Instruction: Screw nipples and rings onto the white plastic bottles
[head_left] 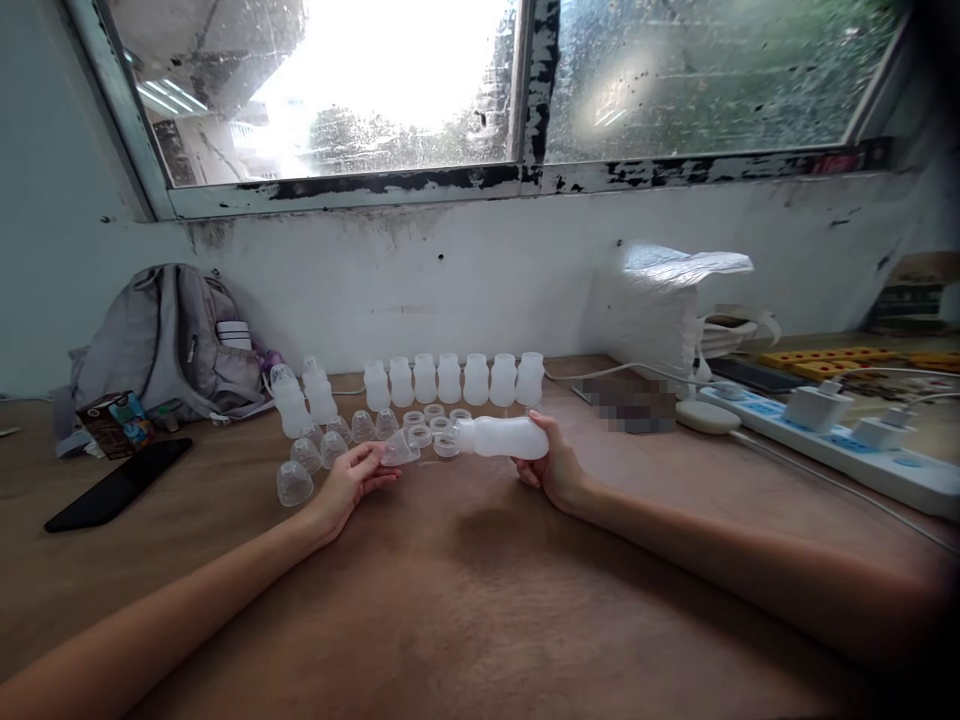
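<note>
My right hand (553, 464) grips a white plastic bottle (504, 437) held sideways just above the wooden table (480, 600), its neck pointing left. My left hand (351, 482) pinches a clear dome cap (399, 449) close to the bottle's neck. Behind them stands a row of several white bottles (452, 379). Two capped bottles (304, 397) stand to the left. Several clear caps (319, 452) and screw rings (431, 425) lie loose between the row and my hands.
A grey backpack (169, 345) leans on the wall at back left, with a small carton (116, 422) and a black phone (118, 484) in front. At right are a white plastic bag (652, 310), a power strip (832, 435) with chargers and cables.
</note>
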